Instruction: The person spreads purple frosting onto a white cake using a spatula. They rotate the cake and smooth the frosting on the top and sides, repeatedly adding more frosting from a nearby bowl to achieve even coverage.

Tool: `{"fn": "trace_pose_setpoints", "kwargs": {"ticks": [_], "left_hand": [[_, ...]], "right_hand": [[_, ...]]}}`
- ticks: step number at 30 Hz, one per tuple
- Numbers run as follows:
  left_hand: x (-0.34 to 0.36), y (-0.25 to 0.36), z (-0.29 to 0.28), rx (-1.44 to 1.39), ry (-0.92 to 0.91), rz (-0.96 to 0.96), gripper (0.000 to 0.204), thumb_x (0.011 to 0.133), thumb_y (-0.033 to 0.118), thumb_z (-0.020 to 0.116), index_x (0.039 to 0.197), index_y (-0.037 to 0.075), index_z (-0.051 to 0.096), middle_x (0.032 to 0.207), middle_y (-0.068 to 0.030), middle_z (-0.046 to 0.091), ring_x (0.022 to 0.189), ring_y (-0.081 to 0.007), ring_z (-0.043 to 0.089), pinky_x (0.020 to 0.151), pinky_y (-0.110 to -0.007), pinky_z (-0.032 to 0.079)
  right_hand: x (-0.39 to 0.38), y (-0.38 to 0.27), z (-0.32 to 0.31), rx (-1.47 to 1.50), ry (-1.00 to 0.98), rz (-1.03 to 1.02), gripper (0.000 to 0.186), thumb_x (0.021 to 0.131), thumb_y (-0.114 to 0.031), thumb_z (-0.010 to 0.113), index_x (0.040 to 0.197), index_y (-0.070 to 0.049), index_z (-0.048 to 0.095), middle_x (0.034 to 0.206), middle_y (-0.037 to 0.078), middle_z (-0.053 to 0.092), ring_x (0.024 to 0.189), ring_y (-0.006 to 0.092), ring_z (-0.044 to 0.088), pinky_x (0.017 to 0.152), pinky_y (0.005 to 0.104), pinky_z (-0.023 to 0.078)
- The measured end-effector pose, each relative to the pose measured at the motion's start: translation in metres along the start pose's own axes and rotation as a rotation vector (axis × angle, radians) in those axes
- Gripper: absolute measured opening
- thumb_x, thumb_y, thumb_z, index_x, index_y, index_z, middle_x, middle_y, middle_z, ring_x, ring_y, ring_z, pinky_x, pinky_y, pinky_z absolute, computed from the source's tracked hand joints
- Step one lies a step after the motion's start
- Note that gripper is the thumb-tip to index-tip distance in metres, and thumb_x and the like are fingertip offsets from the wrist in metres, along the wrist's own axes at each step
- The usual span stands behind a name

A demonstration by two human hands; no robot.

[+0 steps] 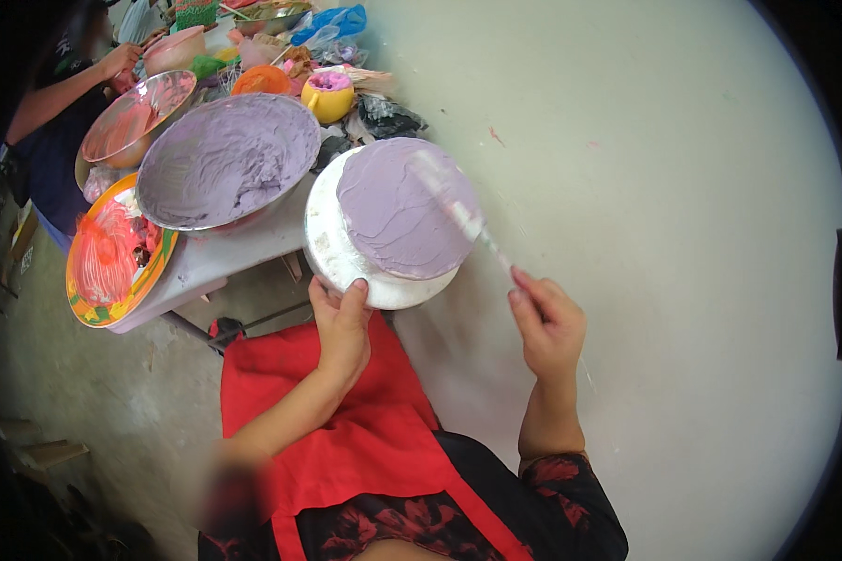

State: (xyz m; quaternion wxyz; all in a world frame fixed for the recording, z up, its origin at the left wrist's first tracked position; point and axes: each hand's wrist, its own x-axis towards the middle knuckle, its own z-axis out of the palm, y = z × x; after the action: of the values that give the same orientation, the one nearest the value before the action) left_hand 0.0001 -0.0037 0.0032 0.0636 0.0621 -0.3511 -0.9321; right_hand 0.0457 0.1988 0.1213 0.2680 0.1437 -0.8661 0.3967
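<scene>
A round cake [393, 210] covered in pale purple frosting sits on a white round stand [331, 238]. My left hand [344, 323] grips the stand's near edge, thumb on top; the fingers under it are partly hidden. In my right hand [549, 323], closed around its handle, is a spatula [463, 217]. Its blade, smeared by motion, lies over the right side of the cake's top. Just left of the stand, a large metal bowl [225, 154] holds more purple frosting.
On the table [239, 251] at left are an orange-rimmed plate [164, 257] with coral frosting, another metal bowl [180, 89], a yellow cup [328, 105] and crumpled plastic bags [388, 117]. A pale wall [646, 187] rises at right. Another person's hand [120, 61] is at upper left.
</scene>
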Motion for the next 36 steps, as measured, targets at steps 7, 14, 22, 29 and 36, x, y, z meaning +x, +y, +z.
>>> {"fn": "trace_pose_setpoints", "kwargs": {"ticks": [7,14,22,29,36], "left_hand": [[0.0,0.002,0.003,-0.032,-0.009,-0.022,0.059,0.091,0.009,0.057,0.136,0.004,0.019,0.131,-0.0128,0.044,0.116,-0.0212,0.05,0.094,-0.039,0.046],[0.0,-0.001,-0.004,0.018,-0.017,-0.022,0.054,0.092,0.017,0.056,0.136,0.008,0.025,0.136,-0.0117,0.041,0.122,-0.027,0.049,0.097,-0.051,0.047],[0.002,-0.006,-0.006,0.013,-0.037,0.005,0.05,0.092,0.019,0.055,0.132,0.009,0.027,0.134,-0.0118,0.042,0.121,-0.027,0.05,0.096,-0.049,0.048],[0.006,-0.011,-0.016,0.058,-0.046,0.008,0.051,0.092,0.02,0.056,0.132,0.009,0.027,0.135,-0.012,0.041,0.121,-0.0271,0.051,0.095,-0.049,0.048],[0.0,-0.001,-0.002,0.027,-0.021,-0.016,0.052,0.092,0.019,0.056,0.133,0.008,0.027,0.136,-0.012,0.041,0.124,-0.028,0.047,0.098,-0.052,0.046]], "right_hand": [[0.006,0.026,0.017,0.089,0.142,0.125,0.024,0.086,-0.003,0.066,0.109,-0.001,0.069,0.071,0.002,0.056,0.064,0.008,0.048,0.058,0.0217,0.038],[-0.001,0.012,0.028,0.079,-0.006,0.033,0.025,0.085,0.001,0.065,0.11,-0.001,0.068,0.072,0.001,0.055,0.064,0.0072,0.048,0.058,0.0206,0.038],[-0.016,-0.005,0.021,0.025,-0.189,-0.06,0.027,0.081,0.003,0.066,0.108,-0.002,0.069,0.071,0.005,0.059,0.059,0.0111,0.052,0.052,0.0235,0.039],[-0.025,-0.009,0.009,0.127,-0.247,-0.055,0.027,0.082,-0.001,0.067,0.109,-0.005,0.07,0.072,0.005,0.06,0.059,0.0128,0.054,0.053,0.0252,0.042],[-0.02,0.022,0.003,0.075,0.02,0.119,0.026,0.084,-0.001,0.066,0.109,-0.004,0.069,0.071,0.005,0.059,0.063,0.0118,0.054,0.057,0.0247,0.042]]}}
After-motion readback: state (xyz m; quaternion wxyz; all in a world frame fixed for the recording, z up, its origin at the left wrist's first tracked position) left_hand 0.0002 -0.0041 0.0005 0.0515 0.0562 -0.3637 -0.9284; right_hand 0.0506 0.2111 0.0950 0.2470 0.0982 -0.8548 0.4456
